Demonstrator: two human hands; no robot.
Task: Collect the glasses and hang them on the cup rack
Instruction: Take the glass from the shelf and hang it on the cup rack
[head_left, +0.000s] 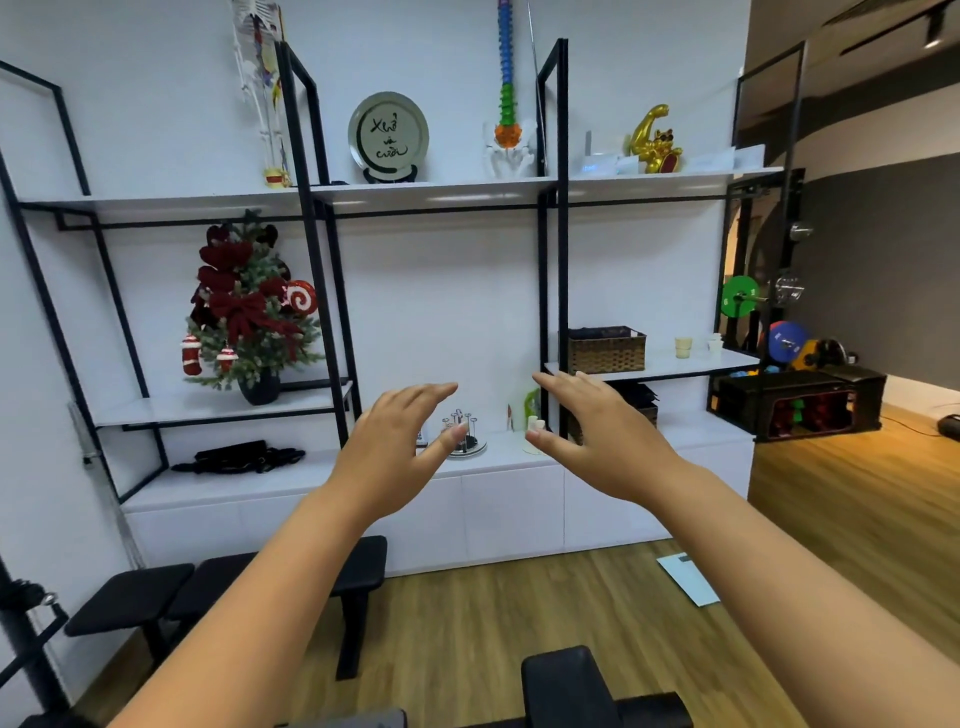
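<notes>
A small metal cup rack (464, 434) with thin upright pegs stands on the white cabinet top (311, 470), far ahead of me. My left hand (392, 444) is raised in front of it with fingers straight, its thumb overlapping the rack in view, holding nothing. My right hand (592, 431) is stretched out beside it, fingers straight and empty. A small pale cup (534, 423) shows just left of my right thumb. On the right middle shelf stand a cream cup (683, 347) and a white cup (715, 343). Both hands are well short of the shelves.
Black-framed white shelves fill the wall. A wicker basket (606, 349) sits on the right shelf, a small Christmas tree (249, 306) on the left. Black benches (130, 597) stand on the wooden floor between me and the cabinet. Weight plates (740, 296) are at right.
</notes>
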